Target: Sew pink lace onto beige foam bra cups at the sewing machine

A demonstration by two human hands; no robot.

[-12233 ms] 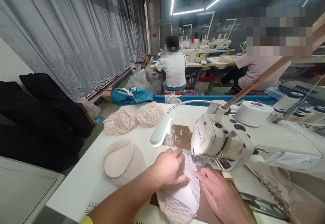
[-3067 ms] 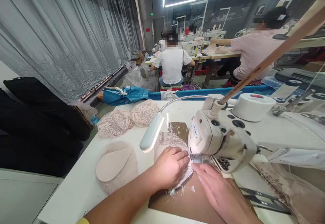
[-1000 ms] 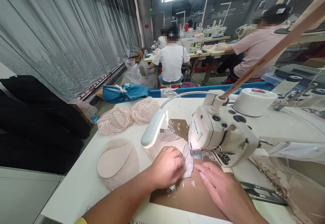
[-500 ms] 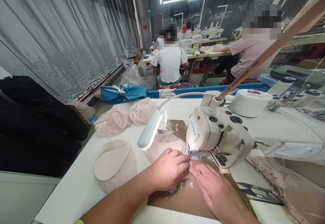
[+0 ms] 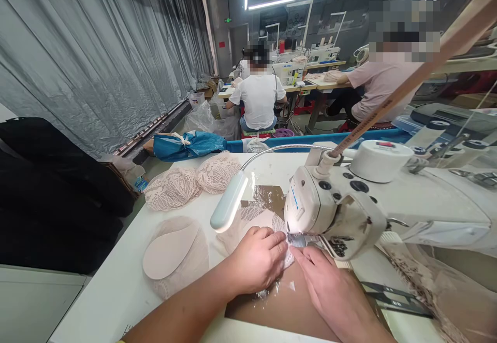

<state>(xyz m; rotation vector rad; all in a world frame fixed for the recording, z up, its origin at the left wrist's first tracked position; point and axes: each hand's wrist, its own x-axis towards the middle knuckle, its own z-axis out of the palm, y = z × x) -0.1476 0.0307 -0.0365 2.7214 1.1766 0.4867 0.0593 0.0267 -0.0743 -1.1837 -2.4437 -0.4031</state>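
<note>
My left hand (image 5: 258,260) lies curled over a pale lace piece (image 5: 256,218) on the sewing table, pressing it down just left of the needle. My right hand (image 5: 324,283) rests flat with fingers stretched toward the presser foot, touching the lace edge. The white sewing machine (image 5: 341,205) head stands right above both hands. A brown sheet (image 5: 287,306) covers the table under them.
A gooseneck lamp (image 5: 229,208) hangs over the table (image 5: 116,291). Beige foam cups (image 5: 171,247) and lace cups (image 5: 192,185) lie to the left. Lace fabric (image 5: 438,291) piles at the right. Two people sit at machines farther back. Black bags sit by the curtain.
The lace piece has fed farther back under the needle, away from me, and both hands have crept along with it. My left hand stays curled on it.
</note>
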